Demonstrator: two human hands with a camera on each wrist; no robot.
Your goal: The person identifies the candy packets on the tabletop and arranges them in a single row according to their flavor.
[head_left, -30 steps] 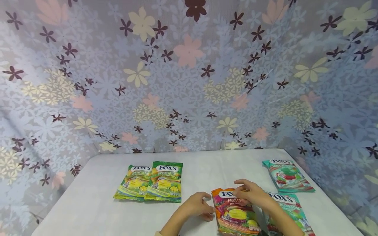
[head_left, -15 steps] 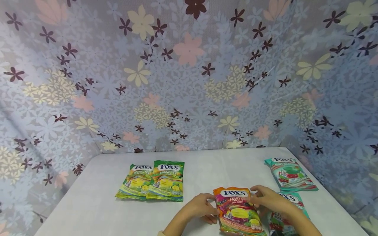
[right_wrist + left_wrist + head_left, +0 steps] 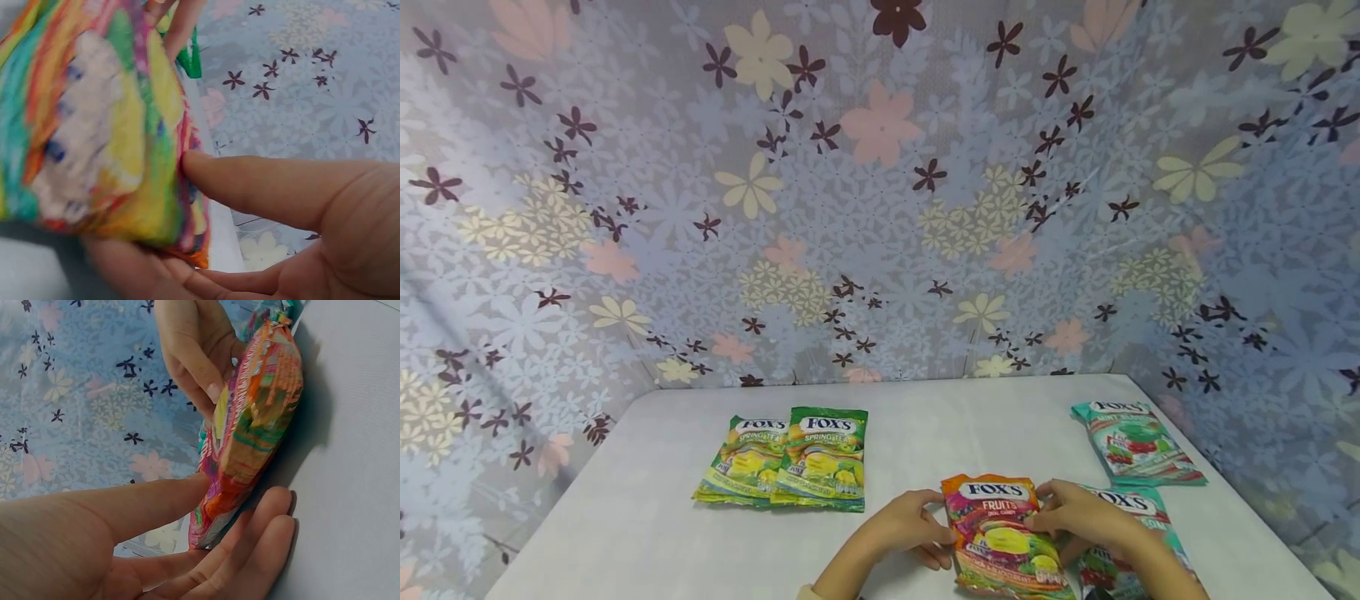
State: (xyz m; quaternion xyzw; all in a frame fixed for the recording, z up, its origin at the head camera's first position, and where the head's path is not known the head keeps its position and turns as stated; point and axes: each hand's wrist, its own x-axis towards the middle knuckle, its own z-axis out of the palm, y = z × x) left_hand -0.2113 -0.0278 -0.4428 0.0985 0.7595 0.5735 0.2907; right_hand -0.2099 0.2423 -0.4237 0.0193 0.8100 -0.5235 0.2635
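Observation:
An orange-and-red bag of fruit candy (image 3: 1000, 533) lies near the front of the table, label up and top edge facing away. My left hand (image 3: 906, 529) holds its left edge: in the left wrist view the thumb (image 3: 169, 497) presses the face while the fingers reach below. On the opposite edge, my right hand (image 3: 1078, 512) pinches the bag. The right wrist view shows that thumb (image 3: 250, 184) on the face and blurred fingers beneath. A teal candy bag (image 3: 1150, 533) lies partly hidden behind the right hand and forearm.
Two green candy bags (image 3: 823, 458) overlap on the left of the white table (image 3: 647, 500). Another teal candy bag (image 3: 1142, 442) lies near the table's right edge. A flowered curtain (image 3: 880, 208) hangs behind and along both sides.
My right hand has moved from over the fruit candy bag's top to its right edge and now grips there. The left hand has come closer onto the left edge; the view shifted slightly.

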